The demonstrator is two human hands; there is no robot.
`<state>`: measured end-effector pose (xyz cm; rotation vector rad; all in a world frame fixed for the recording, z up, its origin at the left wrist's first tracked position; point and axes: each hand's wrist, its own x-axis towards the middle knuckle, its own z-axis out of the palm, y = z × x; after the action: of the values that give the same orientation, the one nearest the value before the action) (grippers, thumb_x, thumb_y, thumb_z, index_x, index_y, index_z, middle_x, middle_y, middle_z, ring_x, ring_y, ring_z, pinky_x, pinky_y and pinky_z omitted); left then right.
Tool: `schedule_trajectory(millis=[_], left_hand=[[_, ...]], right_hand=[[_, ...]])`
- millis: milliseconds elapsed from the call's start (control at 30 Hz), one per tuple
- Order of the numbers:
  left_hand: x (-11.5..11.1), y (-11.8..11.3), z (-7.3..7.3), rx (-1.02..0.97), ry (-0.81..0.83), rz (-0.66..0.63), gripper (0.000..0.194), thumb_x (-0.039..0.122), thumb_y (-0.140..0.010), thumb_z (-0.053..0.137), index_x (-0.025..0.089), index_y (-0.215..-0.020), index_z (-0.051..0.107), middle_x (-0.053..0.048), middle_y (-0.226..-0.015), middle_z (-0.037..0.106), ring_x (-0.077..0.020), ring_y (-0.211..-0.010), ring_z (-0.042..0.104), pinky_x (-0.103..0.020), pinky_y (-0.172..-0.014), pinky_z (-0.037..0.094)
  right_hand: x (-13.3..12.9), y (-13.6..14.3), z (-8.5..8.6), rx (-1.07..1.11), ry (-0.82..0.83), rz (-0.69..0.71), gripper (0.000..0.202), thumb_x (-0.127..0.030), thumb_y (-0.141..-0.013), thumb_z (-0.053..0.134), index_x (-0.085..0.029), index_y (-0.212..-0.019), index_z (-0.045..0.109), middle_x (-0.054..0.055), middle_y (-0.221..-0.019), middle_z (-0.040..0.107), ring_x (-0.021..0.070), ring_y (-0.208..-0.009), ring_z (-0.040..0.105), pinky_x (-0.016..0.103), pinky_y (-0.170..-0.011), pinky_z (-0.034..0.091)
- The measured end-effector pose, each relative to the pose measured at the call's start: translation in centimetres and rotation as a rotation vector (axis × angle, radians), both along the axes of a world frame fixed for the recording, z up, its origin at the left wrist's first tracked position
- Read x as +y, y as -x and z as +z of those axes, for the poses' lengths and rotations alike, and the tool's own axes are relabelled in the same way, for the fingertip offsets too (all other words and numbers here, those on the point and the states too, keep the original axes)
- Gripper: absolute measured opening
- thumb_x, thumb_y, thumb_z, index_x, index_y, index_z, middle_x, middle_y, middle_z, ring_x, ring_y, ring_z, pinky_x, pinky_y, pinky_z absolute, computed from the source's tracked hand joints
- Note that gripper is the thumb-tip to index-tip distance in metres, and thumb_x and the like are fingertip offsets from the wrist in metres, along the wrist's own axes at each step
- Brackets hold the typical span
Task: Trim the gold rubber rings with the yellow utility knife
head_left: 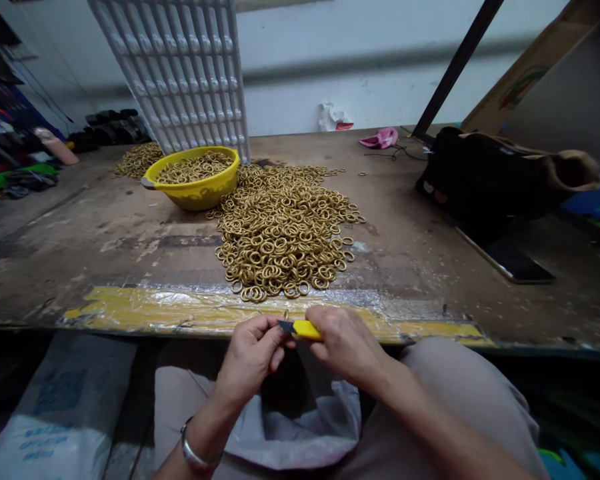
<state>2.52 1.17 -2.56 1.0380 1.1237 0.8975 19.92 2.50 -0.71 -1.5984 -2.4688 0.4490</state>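
My left hand (253,353) is closed in a pinch over the table's front edge, a silver bangle (194,448) on its wrist. One gold-coloured ring (286,315) shows upright at its fingertips, partly hidden behind the blade. In my right hand (347,343) is a yellow utility knife (306,329), its dark blade pointing left against the left fingertips. Just beyond both hands spreads a large heap of gold-coloured rings (285,233). Below them, an open pale bag (300,443) lies between my knees, dark inside.
A yellow basin (200,193) full of rings stands behind the heap's left side, before a ribbed translucent panel (180,73). Yellow tape (155,310) covers the table's front edge. To the right are a phone (517,263), a black bag (475,177) and a pink cloth (380,138).
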Motion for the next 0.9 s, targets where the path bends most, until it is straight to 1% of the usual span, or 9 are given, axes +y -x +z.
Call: schedule_trajectory(millis=[200, 300, 367, 467, 567, 667, 767, 833, 900], left_hand=[[0.0, 0.2, 0.3, 0.052, -0.044, -0.035, 0.023, 0.034, -0.081, 0.059, 0.013, -0.073, 0.061, -0.001, -0.061, 0.062, -0.0036, -0.038, 0.039, -0.016, -0.036, 0.024], [0.0, 0.6, 0.9, 0.092, -0.081, -0.012, 0.022, 0.031, -0.083, 0.057, 0.014, -0.07, 0.059, 0.0, -0.059, 0.059, -0.0039, -0.041, 0.038, -0.017, -0.039, 0.024], [-0.3, 0.9, 1.4, 0.102, -0.11, -0.019, 0.022, 0.03, -0.083, 0.058, 0.014, -0.067, 0.059, 0.0, -0.06, 0.058, -0.0043, -0.043, 0.038, -0.017, -0.04, 0.025], [-1.1, 1.5, 1.8, 0.091, -0.124, -0.106, 0.02, 0.03, -0.081, 0.062, 0.014, -0.069, 0.062, -0.002, -0.062, 0.058, -0.0057, -0.046, 0.039, -0.018, -0.042, 0.027], [-1.5, 1.8, 1.1, -0.047, -0.038, -0.144, 0.028, 0.038, -0.081, 0.062, 0.013, -0.068, 0.061, -0.002, -0.06, 0.057, -0.0046, -0.042, 0.034, -0.018, -0.039, 0.021], [-1.1, 2.2, 0.1, -0.245, 0.025, -0.076, 0.035, 0.04, -0.082, 0.059, 0.013, -0.061, 0.053, -0.001, -0.061, 0.056, -0.0022, -0.04, 0.03, -0.017, -0.039, 0.017], [-0.5, 2.6, -0.2, -0.423, 0.105, -0.049, 0.018, 0.033, -0.081, 0.06, 0.017, -0.076, 0.054, 0.001, -0.061, 0.057, -0.0019, -0.038, 0.031, -0.016, -0.037, 0.017], [-0.3, 2.8, -0.1, -0.522, 0.161, -0.083, 0.021, 0.036, -0.08, 0.058, 0.02, -0.093, 0.055, -0.001, -0.065, 0.06, -0.004, -0.038, 0.036, -0.015, -0.035, 0.016], [-0.1, 2.6, 0.0, -0.489, 0.173, -0.106, 0.028, 0.041, -0.079, 0.057, 0.018, -0.096, 0.056, -0.004, -0.074, 0.063, -0.0069, -0.042, 0.044, -0.015, -0.033, 0.016]], right_hand=[[0.2, 0.3, -0.3, -0.097, -0.041, -0.01, 0.016, -0.006, -0.077, 0.049, -0.017, -0.083, 0.059, 0.005, -0.082, 0.066, 0.0158, -0.07, 0.056, 0.026, -0.058, 0.027], [0.7, 0.9, -0.2, -0.11, -0.091, -0.052, 0.015, -0.01, -0.083, 0.047, -0.018, -0.086, 0.058, 0.006, -0.084, 0.066, 0.0168, -0.071, 0.058, 0.026, -0.059, 0.029], [1.4, 0.9, 0.0, -0.135, -0.099, -0.13, 0.014, -0.012, -0.085, 0.046, -0.018, -0.086, 0.059, 0.006, -0.082, 0.066, 0.0177, -0.071, 0.059, 0.027, -0.059, 0.03], [2.7, 0.4, 0.1, -0.189, -0.114, -0.29, 0.012, -0.012, -0.083, 0.048, -0.018, -0.086, 0.059, 0.007, -0.082, 0.067, 0.0186, -0.072, 0.06, 0.027, -0.058, 0.03], [3.6, 0.2, -0.2, -0.14, -0.151, -0.303, 0.007, -0.019, -0.085, 0.051, -0.018, -0.086, 0.058, 0.006, -0.086, 0.066, 0.0178, -0.077, 0.06, 0.026, -0.061, 0.032], [3.7, 0.6, -1.1, -0.133, -0.126, -0.247, 0.007, -0.022, -0.084, 0.052, -0.018, -0.085, 0.058, 0.005, -0.089, 0.063, 0.0169, -0.078, 0.059, 0.026, -0.062, 0.033], [3.7, 0.9, -1.6, -0.135, -0.125, -0.248, 0.008, -0.013, -0.08, 0.051, -0.017, -0.082, 0.058, 0.006, -0.089, 0.062, 0.0162, -0.074, 0.057, 0.026, -0.06, 0.033], [3.8, 0.9, -1.4, -0.022, -0.103, -0.288, 0.007, -0.014, -0.077, 0.051, -0.017, -0.073, 0.056, 0.005, -0.079, 0.06, 0.0152, -0.069, 0.055, 0.025, -0.058, 0.032], [3.8, 0.9, -1.0, 0.221, 0.037, -0.343, 0.016, -0.021, -0.078, 0.051, -0.017, -0.063, 0.051, 0.001, -0.062, 0.054, 0.0123, -0.057, 0.049, 0.024, -0.052, 0.03]])
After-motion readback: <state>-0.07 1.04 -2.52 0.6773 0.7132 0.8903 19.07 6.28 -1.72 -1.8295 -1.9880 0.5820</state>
